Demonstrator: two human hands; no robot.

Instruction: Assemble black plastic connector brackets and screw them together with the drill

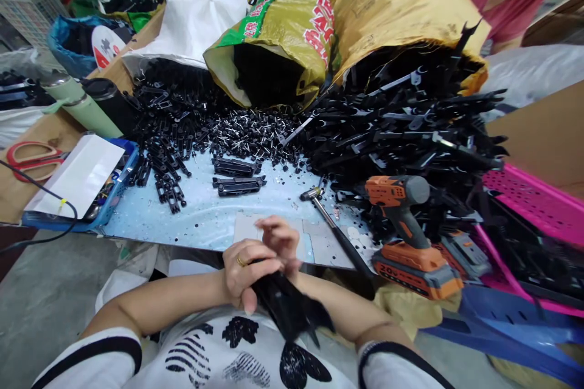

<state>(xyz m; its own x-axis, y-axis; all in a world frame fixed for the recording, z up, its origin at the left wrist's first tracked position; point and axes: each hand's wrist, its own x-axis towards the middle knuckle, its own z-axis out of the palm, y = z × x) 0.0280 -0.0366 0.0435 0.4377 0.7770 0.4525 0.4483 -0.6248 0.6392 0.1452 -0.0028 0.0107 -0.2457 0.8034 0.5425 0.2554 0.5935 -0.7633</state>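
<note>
My left hand (pixel 244 270) is wrapped round a bundle of long black plastic parts (pixel 289 310) that points down toward my lap. A ring shows on one of its fingers. My right hand (pixel 281 242) sits just behind it at the near table edge, fingers curled and pinching at the top of the same bundle. On the pale blue tabletop (pixel 205 213) ahead lie two assembled black pieces (pixel 237 176), and a small hammer (pixel 331 225) lies to the right of my hands.
An orange cordless drill (pixel 408 237) stands at the right. Heaps of black plastic parts (pixel 401 127) spill from open sacks (pixel 274 30) at the back. A blue tray (pixel 75 185), red scissors (pixel 31 158) and green flasks (pixel 79 103) sit left. Pink plastic (pixel 533 200) lies far right.
</note>
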